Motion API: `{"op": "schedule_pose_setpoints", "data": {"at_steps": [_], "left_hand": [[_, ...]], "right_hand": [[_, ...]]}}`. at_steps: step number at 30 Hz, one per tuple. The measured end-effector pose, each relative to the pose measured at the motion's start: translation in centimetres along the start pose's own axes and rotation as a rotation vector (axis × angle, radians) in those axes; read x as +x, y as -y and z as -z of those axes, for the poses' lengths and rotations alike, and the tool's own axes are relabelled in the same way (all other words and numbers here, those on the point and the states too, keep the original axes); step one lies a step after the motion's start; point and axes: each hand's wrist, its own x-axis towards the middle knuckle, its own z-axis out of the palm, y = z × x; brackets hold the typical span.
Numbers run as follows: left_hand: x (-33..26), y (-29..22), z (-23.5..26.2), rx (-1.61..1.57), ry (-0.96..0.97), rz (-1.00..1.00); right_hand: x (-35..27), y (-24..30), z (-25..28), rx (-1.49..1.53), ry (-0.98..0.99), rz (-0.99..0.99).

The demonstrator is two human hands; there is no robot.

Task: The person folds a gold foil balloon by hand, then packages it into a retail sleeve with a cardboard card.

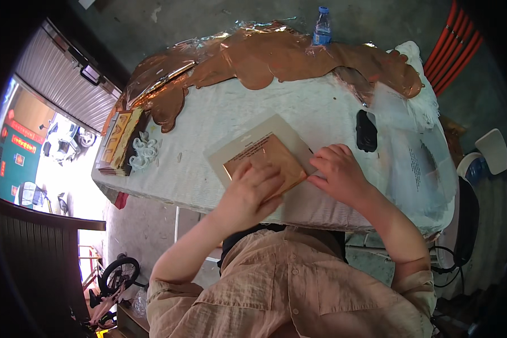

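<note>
A translucent plastic bag (250, 135) with a hang hole and small dark print lies slanted on the cloth-covered table in front of me. A flat, shiny copper-coloured sheet (290, 163) shows in its lower part. My left hand (252, 188) rests over this sheet, fingers stretched and slightly bent, and hides part of it. At the bag's right edge my right hand (341, 173) has its thumb and fingers closed on the plastic near the sheet's corner. The exact grip is partly covered by the fingers.
Crumpled copper-coloured film (253, 53) runs along the far side, with a water bottle (322, 28) beside it. A gold stack (121, 141) and white coiled bands (143, 151) sit at left. A black phone-like object (367, 130) and more clear bags (414, 174) lie at right.
</note>
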Motion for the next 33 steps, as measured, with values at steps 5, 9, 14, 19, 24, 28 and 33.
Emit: {"op": "schedule_pose_setpoints", "data": {"at_steps": [5,9,14,19,24,28,33], "left_hand": [[-1.6,-1.2,-1.5,0.184,-0.17,-0.065],[-3.5,-3.2,-2.8,0.316,-0.237,-0.197],[-4.0,-3.2,-4.1,0.352,-0.277,-0.128],[-4.3,-3.0,-4.8,0.381,-0.329,-0.145],[-4.6,-2.3,-4.8,0.356,-0.353,-0.219],[-4.4,-1.7,-4.4,0.335,-0.336,-0.245],[-4.5,-0.8,-4.5,0.304,-0.346,-0.329]], "right_hand": [[0.0,-0.5,0.2,0.065,-0.02,0.041],[0.5,0.3,0.4,0.199,-0.033,0.121],[0.8,2.3,-0.8,0.133,0.036,0.235],[1.5,2.8,-1.2,-0.087,0.024,0.302],[2.0,3.2,-1.1,-0.182,0.037,0.361],[2.4,3.7,-1.1,-0.254,0.102,0.331],[2.5,3.7,-1.5,-0.259,0.1,0.361]]}}
